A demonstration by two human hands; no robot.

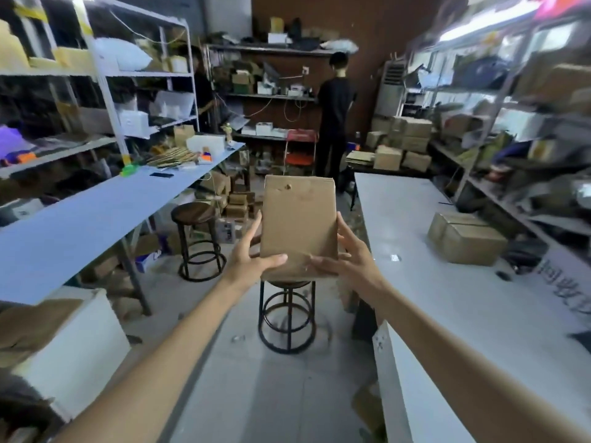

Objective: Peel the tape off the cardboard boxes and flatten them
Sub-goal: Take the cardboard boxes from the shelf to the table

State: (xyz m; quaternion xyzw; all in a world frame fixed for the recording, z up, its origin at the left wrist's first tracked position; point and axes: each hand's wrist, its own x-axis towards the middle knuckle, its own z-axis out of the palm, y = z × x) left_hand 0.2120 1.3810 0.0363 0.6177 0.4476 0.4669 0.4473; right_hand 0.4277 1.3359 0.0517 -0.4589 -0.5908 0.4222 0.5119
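Cardboard box (299, 219) is held upright mid-aisle in front of the holder, directly above a round stool (288, 314), broad face toward the holder. Left hand (248, 257) grips the lower left edge: thumb laid across the front face, fingers up the side. Right hand (348, 260) mirrors it at lower right: thumb on front, fingers along the right edge. Both hands clamp the box; neither is free. Box looks closed & not yet flattened. No tape visible on the facing side; small dent near the top edge. Seam sides are hidden, so cannot tell where the tape runs.

Assessment: step in hand appears to be locating the tape. Rec.: rotate box to bring end flaps/seam into view, keep one hand low on the body as anchor, and free the other thumbnail to lift a tape corner. Pull low & along the seam, not upward, to avoid tearing the liner. Board looks thin, so a hard squeeze risks crushing it before the flaps open. White table (447, 330) just to the right, w/ another box (467, 239) on it, would give a firmer surface for pressing flat.
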